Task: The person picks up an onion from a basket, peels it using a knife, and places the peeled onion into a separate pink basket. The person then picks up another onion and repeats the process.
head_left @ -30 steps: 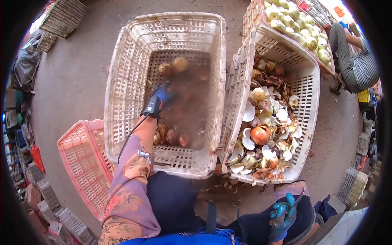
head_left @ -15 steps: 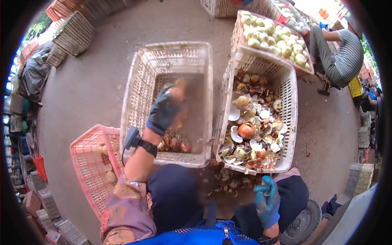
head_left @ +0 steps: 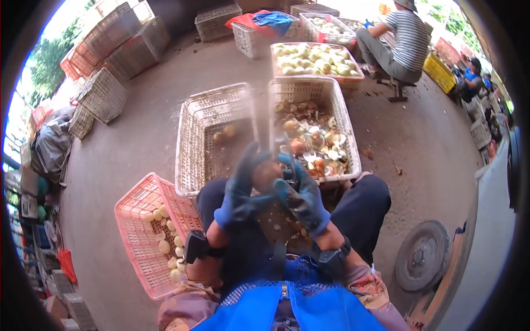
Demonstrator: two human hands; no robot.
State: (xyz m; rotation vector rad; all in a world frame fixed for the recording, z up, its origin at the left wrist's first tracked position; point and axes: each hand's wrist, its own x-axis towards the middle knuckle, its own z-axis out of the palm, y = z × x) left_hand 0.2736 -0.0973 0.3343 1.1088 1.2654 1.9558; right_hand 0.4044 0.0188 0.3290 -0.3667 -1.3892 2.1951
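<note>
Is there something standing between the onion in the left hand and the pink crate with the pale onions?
Yes: coming from the onion, the left knee is first, then the knee-side wall of the pink crate.

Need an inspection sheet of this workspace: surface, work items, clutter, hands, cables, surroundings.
Surface: concrete-like floor, dirty.
Work items: white crate with onions; scrap crate with peelings; pink crate with pale onions.
Clutter: peel bits on floor.
Hands: left hand holds an onion; right hand close beside it, any tool blurred.
Cables: nothing seen.
Surroundings: seated person; wheel at right.
</note>
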